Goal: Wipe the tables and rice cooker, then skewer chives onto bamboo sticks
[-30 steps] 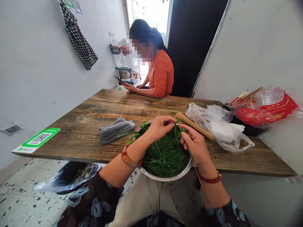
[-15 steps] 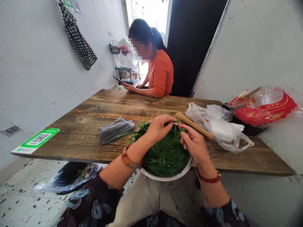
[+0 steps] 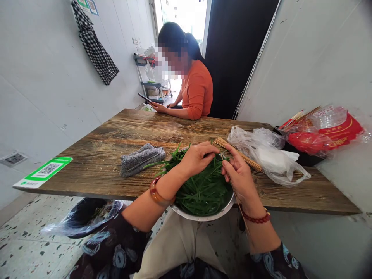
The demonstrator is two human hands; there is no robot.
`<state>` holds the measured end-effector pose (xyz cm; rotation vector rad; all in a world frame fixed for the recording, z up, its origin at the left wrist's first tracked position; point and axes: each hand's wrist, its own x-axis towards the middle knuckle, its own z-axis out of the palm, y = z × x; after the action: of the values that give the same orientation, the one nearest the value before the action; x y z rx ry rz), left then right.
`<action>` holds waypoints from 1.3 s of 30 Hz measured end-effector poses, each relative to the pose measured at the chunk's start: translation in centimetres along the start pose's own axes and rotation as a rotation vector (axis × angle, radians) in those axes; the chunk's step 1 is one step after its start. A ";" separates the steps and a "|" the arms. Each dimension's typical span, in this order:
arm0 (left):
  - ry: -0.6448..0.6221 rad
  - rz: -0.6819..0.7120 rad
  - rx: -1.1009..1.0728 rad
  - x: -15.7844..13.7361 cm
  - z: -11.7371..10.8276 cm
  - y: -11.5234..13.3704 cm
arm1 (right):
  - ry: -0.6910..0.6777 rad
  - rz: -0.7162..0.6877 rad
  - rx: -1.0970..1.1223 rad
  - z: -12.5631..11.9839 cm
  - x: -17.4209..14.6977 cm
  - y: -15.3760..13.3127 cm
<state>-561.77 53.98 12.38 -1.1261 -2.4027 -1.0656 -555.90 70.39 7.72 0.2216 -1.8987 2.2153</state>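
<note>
A metal bowl (image 3: 203, 218) full of long green chive leaves (image 3: 200, 197) rests over my lap at the table's edge. Above its far side, my left hand (image 3: 199, 158) is closed in a pinch on a chive leaf, mostly hidden by the fingers. My right hand (image 3: 240, 174) grips a thin bamboo skewer (image 3: 238, 199) between thumb and fingers; its lower end slants down along my wrist. The fingertips of both hands nearly meet at the skewer's upper end. Just beyond my right hand lies a bundle of bamboo skewers (image 3: 251, 161).
A grey cloth (image 3: 142, 159) lies left of the bowl on the wooden table (image 3: 99, 166). To the right are a clear plastic bag (image 3: 270, 155) and a dark box with red packaging (image 3: 334, 135). A person in orange (image 3: 199, 91) sits opposite with a phone. A lined bin (image 3: 87, 217) stands below left.
My left fingertips have moved slightly right, closer to the skewer's upper end. My right index finger has stretched upward. The leaf at the left fingertips is now less visible.
</note>
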 end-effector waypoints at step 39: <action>-0.408 -0.208 0.079 -0.2 3.5 -1.8 | 0.173 0.031 0.325 -0.3 0.2 0.1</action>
<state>-562.81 55.60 8.96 -1.1802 -2.9050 -0.8529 -556.08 70.73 7.66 0.0485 -1.4596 2.4654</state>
